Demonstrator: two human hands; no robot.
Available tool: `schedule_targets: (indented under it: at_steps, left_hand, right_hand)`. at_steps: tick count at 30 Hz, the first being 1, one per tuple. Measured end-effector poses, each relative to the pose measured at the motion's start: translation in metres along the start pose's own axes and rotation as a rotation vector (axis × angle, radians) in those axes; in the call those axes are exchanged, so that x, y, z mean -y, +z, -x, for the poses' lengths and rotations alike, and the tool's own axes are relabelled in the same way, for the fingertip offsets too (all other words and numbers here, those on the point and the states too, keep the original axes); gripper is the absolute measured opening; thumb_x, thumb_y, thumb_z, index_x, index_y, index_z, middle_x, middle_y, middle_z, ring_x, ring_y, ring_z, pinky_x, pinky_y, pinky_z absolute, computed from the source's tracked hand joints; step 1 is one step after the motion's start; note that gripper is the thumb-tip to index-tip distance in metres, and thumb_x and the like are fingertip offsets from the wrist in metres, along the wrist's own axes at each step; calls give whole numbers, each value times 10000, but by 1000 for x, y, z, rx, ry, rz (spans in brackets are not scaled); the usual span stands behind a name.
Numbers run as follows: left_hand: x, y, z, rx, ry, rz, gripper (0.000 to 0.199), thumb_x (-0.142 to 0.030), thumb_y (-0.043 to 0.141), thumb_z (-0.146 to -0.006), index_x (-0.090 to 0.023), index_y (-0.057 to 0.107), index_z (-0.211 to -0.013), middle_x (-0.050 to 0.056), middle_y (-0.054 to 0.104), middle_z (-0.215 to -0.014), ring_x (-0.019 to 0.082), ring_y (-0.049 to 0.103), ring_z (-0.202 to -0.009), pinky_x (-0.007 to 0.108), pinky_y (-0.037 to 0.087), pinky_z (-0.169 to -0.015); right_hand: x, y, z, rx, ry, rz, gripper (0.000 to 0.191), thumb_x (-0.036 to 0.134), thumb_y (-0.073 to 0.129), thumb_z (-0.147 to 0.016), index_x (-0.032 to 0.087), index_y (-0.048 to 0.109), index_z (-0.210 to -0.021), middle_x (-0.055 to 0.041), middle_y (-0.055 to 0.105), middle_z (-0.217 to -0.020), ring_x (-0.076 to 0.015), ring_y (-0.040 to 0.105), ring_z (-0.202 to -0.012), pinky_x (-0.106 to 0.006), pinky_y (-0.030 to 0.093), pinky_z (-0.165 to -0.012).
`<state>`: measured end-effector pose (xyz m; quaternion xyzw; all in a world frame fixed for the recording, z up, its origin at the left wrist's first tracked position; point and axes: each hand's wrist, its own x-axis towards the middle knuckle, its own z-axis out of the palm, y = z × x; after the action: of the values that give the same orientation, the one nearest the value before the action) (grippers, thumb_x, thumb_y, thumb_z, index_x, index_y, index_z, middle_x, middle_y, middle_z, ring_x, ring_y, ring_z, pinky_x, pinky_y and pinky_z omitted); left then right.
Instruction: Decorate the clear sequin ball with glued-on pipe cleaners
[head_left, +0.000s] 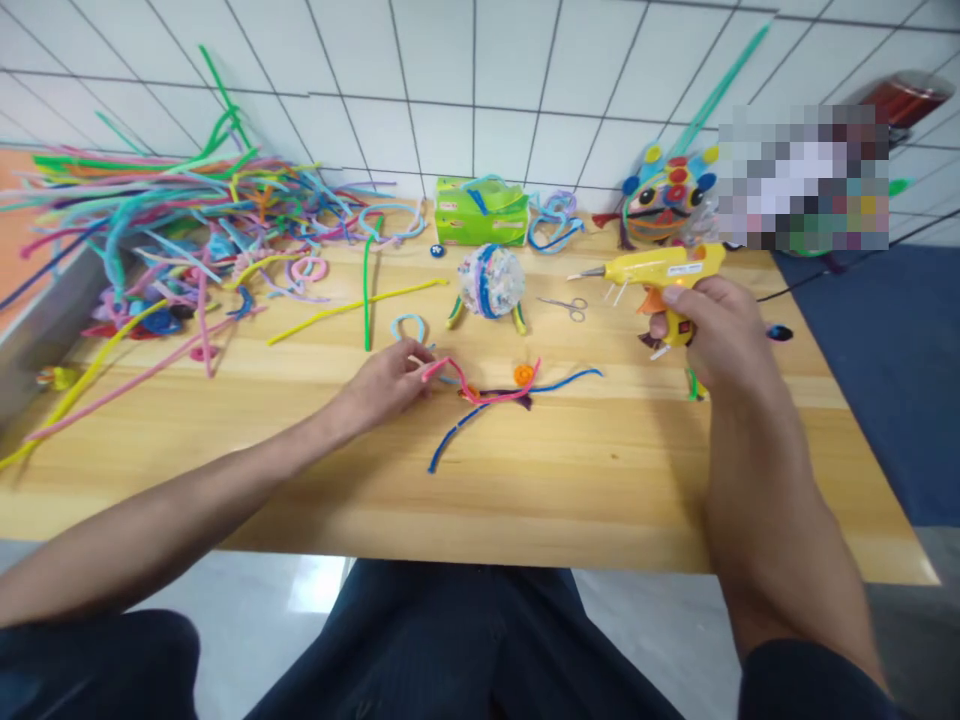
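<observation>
My right hand (716,315) is wrapped round the handle of a yellow hot glue gun (652,265), its nozzle pointing left above the table. My left hand (394,385) is closed, with thumb and fingertips at the left end of a bent pink pipe cleaner (495,401). Under and beside that strand lie blue pipe cleaners (566,382), a dark purple piece and a small orange coil (524,375). A light blue pipe cleaner loop (409,320) shows just behind my left fingers. Beyond them stands a round, whitish ball (491,283) with a blue band and yellow-green legs.
Small scissors (570,307) lie right of the ball. A green box (481,215) stands against the tiled wall. Many pipe cleaners (150,215) are heaped at the left. A colourful decorated figure (664,200) stands back right, beside a blurred-out patch. A dark cord (862,252) runs off right.
</observation>
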<state>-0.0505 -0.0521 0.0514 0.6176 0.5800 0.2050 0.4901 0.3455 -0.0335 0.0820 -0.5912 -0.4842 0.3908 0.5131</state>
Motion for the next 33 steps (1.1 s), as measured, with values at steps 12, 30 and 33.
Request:
schedule_targets:
  at_steps: [12,30,33]
  left_hand:
    - [22,45,9,-58,747,-768,519,-327,650,-1054,-126,540,-1519,215,710,-1368,312,745,-1168,438,629,-965]
    - [4,31,-4,-56,526,-42,198,-341,701,-988,-200,837,-1021,45,853,-952,145,734,-783,250,556,-740]
    - [-15,16,10,-91,627,4,187,-332,705,-1004,-211,842,-1043,64,867,-1063,184,796,-967,306,610,-925]
  right_hand:
    - [-3,14,5,27,8,29,155,324,821,-705,198,739,-743,10,642,-532,-111,503,-483,-290,304,-524]
    - [-3,15,3,29,-1,36,208,391,824,-679,220,727,-747,8,633,-562,-127,497,-502,-311,298,-538]
    - [-3,15,4,32,0,35,209,391,827,-681,220,714,-723,8,623,-545,-126,486,-493,-312,291,-532]
